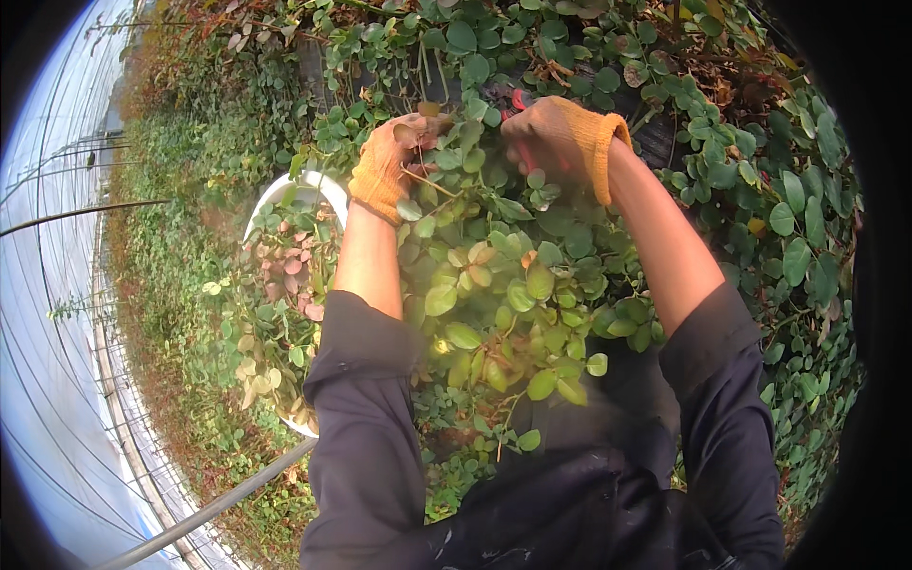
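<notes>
Both hands are at work in the upper centre of the frame, and each wears an orange-yellow knitted glove [377, 195] with darker, soiled-looking finger areas. The left hand [394, 163] lies left of centre with its fingers curled inward among green leaves; a thin brown stem [429, 181] slants down and right from beside it. Leaves cover the fingertips, so it cannot be told whether they pinch that stem. The right hand [559, 141], apart from the left and just right of centre, is folded around red-handled pruning shears [519, 99]; the dark head of the tool points toward the upper left into the foliage, and the blade position cannot be made out. Yellow-green leafy shoots [541, 281] fill the space between the forearms at mid-frame, partly blurred. At left of centre, beside the left forearm, a white rounded container [332, 190] shows its curved rim around green and reddish leaves [294, 266]. Dark sheeting [655, 142] appears through the plants at upper right. A grey pipe [214, 508] crosses the lower left, and pale translucent film [57, 285] with thin curved lines occupies the left edge. Dark sleeves [370, 408] end below the elbows, leaving both forearms bare.
</notes>
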Demonstrator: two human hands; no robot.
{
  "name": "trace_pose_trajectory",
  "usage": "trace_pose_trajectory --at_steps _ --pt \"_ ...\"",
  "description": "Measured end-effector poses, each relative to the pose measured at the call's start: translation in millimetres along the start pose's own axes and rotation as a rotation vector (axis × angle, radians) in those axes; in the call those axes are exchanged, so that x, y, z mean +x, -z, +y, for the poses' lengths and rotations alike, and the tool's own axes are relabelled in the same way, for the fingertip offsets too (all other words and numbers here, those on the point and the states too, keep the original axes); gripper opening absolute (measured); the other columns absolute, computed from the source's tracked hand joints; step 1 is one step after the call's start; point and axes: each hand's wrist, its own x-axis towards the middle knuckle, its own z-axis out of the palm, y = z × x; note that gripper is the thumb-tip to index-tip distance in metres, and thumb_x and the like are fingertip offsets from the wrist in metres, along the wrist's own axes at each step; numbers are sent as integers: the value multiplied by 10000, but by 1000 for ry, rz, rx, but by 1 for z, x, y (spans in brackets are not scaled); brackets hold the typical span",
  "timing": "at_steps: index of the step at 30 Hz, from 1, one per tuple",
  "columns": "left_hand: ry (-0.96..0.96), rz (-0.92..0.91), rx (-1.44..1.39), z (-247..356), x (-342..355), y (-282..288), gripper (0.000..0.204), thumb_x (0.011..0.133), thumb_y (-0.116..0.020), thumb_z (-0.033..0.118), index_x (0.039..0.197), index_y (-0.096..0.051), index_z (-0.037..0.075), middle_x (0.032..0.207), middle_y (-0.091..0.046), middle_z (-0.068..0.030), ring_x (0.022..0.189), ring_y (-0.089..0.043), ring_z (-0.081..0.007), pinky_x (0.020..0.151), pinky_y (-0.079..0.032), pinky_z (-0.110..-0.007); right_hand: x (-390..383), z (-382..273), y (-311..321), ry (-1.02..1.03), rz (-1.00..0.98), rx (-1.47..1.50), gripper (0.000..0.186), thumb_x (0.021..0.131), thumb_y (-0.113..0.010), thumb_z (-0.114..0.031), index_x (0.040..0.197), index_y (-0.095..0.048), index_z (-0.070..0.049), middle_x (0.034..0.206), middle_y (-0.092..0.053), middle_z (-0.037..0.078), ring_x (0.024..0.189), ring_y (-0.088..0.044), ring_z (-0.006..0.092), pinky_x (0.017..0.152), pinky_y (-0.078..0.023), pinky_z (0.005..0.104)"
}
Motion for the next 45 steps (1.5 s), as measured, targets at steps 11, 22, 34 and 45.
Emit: trace_pose_trajectory --at_steps 11,22,34,45 --pt "-139 -327 411 -58 25 -21 579 1073 -636 525 1389 -687 43 1305 -744 -95 1076 -735 -203 819 -631 -362 6 31 12 436 121 -735 135 888 -715 -150 929 -754 -28 837 -743 125 621 -659 197 550 -500 368" --pt "-119 -845 -651 -50 58 48 773 1074 -587 498 1618 -432 -29 1565 -560 -167 1351 -601 -232 1155 -478 -363 -1 28 2 -42 112 397 292 962 -734 -246 963 -736 46 857 -760 104 709 -730 166 670 -610 310" --pt "150 -220 -347 -39 50 42 462 1109 -553 393 1373 -634 23 1136 -737 -121 870 -715 -225 703 -623 -387 63 7 1 -58 -42 33 231 977 -660 -209 852 -682 -16 748 -704 95 584 -690 216 583 -549 361" --pt "58 -44 -257 -32 23 26 500 1116 -564 426 1429 -623 40 1140 -767 -146 850 -739 -221 670 -625 -363 89 -2 6 -107 6 130 231 1000 -614 -180 859 -740 -48 801 -744 101 613 -702 228 560 -538 364"
